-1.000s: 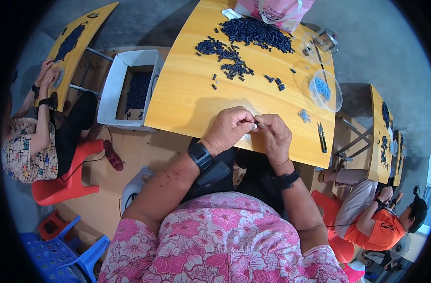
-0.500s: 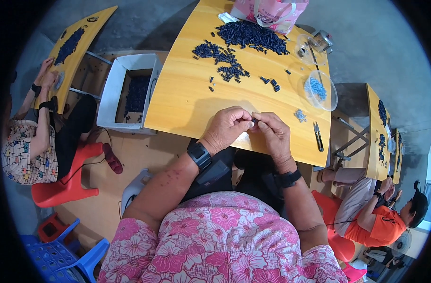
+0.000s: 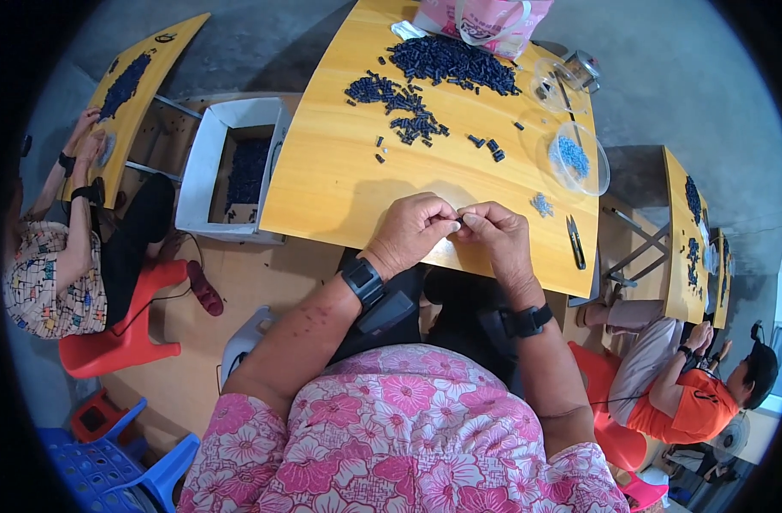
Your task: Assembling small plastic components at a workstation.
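Observation:
My left hand [image 3: 408, 231] and my right hand [image 3: 499, 241] meet over the near edge of the yellow table [image 3: 339, 192]. Both are closed in a pinch, fingertips nearly touching, around a small dark piece [image 3: 461, 220] mostly hidden by the fingers. Past them lie loose short dark cylindrical pieces [image 3: 418, 130], with a denser dark pile [image 3: 451, 65] behind. To the right of my right hand sits a little heap of pale blue-grey bits [image 3: 541, 205]. Black thread snips [image 3: 576, 243] lie by the table's right edge.
A clear bowl [image 3: 603, 178] holds light blue bits; another clear container [image 3: 545, 96] and a metal cup [image 3: 584, 70] stand behind it. A pink bag [image 3: 493, 26] sits at the far edge. Left of the table is a white box [image 3: 204, 162]. People work at side tables [image 3: 164, 64].
The fingertips of my right hand have shifted slightly around the small dark piece, and less of it shows. The table appears moved a little to the left in the view.

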`<state>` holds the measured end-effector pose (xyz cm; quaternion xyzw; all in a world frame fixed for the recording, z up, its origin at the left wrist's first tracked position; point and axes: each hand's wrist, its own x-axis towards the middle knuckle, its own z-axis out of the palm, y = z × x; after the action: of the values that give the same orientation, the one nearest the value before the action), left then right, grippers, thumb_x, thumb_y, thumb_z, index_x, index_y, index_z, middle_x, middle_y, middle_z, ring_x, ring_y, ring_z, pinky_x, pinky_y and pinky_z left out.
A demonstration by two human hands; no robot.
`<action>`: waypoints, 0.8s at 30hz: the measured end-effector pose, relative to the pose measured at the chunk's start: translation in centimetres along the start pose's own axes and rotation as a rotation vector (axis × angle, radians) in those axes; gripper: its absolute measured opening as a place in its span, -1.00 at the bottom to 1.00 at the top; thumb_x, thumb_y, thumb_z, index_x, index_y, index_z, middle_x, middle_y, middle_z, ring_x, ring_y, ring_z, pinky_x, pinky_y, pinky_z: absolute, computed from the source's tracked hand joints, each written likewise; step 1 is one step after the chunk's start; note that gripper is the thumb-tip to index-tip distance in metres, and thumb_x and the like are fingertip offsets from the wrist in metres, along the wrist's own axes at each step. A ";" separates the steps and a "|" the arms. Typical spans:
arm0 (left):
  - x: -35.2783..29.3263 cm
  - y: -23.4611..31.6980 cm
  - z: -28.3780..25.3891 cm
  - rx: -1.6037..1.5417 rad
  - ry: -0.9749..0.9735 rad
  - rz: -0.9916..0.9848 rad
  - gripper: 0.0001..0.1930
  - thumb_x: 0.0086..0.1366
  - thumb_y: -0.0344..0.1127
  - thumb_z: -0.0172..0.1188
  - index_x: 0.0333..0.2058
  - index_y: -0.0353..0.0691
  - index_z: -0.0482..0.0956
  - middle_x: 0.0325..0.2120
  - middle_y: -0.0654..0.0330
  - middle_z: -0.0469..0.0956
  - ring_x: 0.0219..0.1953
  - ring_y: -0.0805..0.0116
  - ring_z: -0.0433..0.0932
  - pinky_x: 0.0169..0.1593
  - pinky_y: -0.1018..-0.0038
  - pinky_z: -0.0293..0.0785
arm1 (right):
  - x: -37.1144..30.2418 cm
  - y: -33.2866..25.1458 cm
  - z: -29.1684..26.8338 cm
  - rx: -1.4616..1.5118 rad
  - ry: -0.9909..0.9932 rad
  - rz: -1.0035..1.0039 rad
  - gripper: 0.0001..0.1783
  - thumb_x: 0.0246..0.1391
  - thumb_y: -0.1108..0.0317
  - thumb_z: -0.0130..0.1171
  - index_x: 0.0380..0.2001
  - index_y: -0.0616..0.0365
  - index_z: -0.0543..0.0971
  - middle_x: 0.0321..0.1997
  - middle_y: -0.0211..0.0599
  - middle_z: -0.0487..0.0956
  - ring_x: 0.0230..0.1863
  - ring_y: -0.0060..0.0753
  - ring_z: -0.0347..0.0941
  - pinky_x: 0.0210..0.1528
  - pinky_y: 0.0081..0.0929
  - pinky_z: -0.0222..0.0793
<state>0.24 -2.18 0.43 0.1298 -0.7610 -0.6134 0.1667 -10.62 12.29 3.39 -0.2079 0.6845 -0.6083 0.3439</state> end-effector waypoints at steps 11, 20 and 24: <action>0.2 -0.3 -0.2 -0.020 -0.015 -0.016 -0.92 0.15 -0.50 0.28 -0.35 -0.35 0.63 -0.45 0.16 0.62 -0.37 0.47 0.60 -0.24 0.54 0.53 | 0.1 0.4 0.0 0.132 -0.029 0.001 -0.87 0.16 0.52 0.16 -0.27 0.33 0.64 -0.36 -0.25 0.66 -0.31 -0.48 0.57 -0.14 -0.50 0.53; 0.4 -0.6 -0.4 -0.085 -0.079 -0.066 -0.90 0.18 -0.51 0.27 -0.31 -0.37 0.63 -0.38 0.17 0.65 -0.31 0.49 0.62 -0.18 0.55 0.55 | 0.4 0.8 -0.4 0.230 -0.062 0.104 -0.85 0.17 0.51 0.15 -0.25 0.38 0.63 -0.38 -0.20 0.65 -0.33 -0.42 0.56 -0.13 -0.47 0.51; 0.5 -0.6 -0.1 -0.075 -0.089 -0.080 -0.92 0.20 -0.53 0.25 -0.31 -0.39 0.62 -0.39 0.16 0.65 -0.30 0.45 0.64 -0.16 0.54 0.57 | 0.5 1.1 -0.7 0.269 -0.075 0.106 -0.84 0.17 0.51 0.14 -0.24 0.38 0.63 -0.37 -0.19 0.65 -0.32 -0.42 0.55 -0.13 -0.49 0.50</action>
<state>-0.21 -2.60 -0.04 0.1262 -0.7384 -0.6528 0.1127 -11.33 12.65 2.27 -0.1463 0.5933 -0.6674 0.4256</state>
